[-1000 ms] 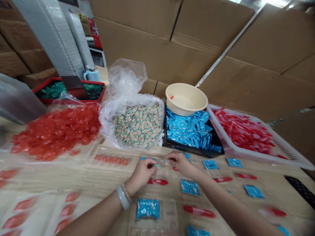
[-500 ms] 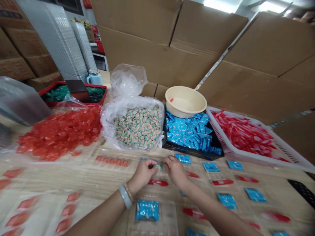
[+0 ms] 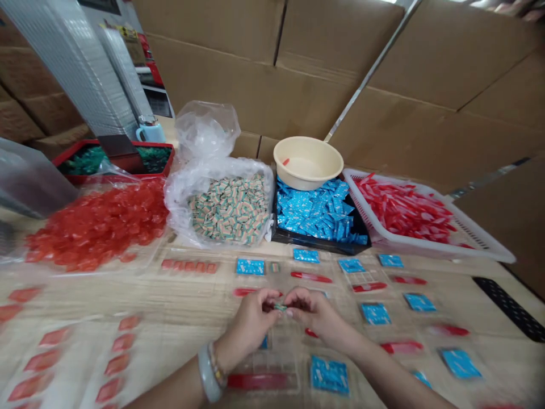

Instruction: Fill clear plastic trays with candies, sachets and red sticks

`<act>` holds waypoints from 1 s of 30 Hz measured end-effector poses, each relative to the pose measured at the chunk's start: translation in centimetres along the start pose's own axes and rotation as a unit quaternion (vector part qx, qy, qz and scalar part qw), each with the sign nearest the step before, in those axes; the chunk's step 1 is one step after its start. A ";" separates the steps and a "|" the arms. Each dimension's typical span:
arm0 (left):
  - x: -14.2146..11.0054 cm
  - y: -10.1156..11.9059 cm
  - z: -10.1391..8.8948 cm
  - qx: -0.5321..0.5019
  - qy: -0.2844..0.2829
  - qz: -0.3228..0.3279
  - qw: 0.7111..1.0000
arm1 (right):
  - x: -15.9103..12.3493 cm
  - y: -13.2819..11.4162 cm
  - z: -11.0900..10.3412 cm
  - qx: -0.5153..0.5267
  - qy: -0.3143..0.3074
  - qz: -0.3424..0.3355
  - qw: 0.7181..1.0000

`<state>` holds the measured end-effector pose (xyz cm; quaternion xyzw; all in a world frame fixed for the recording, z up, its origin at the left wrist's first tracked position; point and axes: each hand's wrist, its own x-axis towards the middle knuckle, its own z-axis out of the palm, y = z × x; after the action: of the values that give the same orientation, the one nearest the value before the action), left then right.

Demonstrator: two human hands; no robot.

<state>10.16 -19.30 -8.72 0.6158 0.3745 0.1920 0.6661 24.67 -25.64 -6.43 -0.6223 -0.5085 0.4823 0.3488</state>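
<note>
My left hand [image 3: 252, 315] and my right hand [image 3: 315, 314] meet above the middle of the table, fingertips pinched together. Between them is a small green-and-tan square piece [image 3: 280, 307], mostly covered by fingers. A matching small square [image 3: 275, 267] lies in a clear plastic tray just beyond, beside a blue packet [image 3: 250, 266]. Under and around my hands are more clear trays with blue packets and red, handle-like pieces [image 3: 311, 277]. Closest to me, a red piece [image 3: 259, 381] lies in a tray by my left wrist.
Along the back stand a pile of red plastic pieces [image 3: 102, 221], a lined bag of green-and-tan squares [image 3: 232, 207], a black bin of blue packets [image 3: 315, 210] under a cream basin [image 3: 308, 165], and a white basket [image 3: 481, 241] of red pieces. Cardboard walls [image 3: 323, 79] rise behind.
Both hands have drawn back toward me from the far tray. A green-and-tan square now shows lying beside that tray's blue packet. The camera view has shifted.
</note>
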 end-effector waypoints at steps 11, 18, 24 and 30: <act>-5.4 -2.5 1.7 0.224 0.005 0.090 0.970 | -1.7 4.3 1.9 -0.078 0.032 0.065 0.994; -6.0 -3.5 1.8 0.322 -0.008 0.134 0.937 | -1.7 2.8 3.1 -0.302 0.039 0.047 0.951; -5.9 -4.1 1.7 0.322 -0.003 0.158 0.934 | -2.8 2.2 3.4 -0.392 0.065 0.022 0.917; -5.8 -4.2 1.8 0.330 -0.002 0.157 0.931 | -2.9 1.6 3.1 -0.436 -0.015 -0.007 0.900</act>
<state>6.84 -25.41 -11.31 0.8521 0.3139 0.1587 0.3876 22.16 -28.98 -8.11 -0.7008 -0.6777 0.2193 0.0381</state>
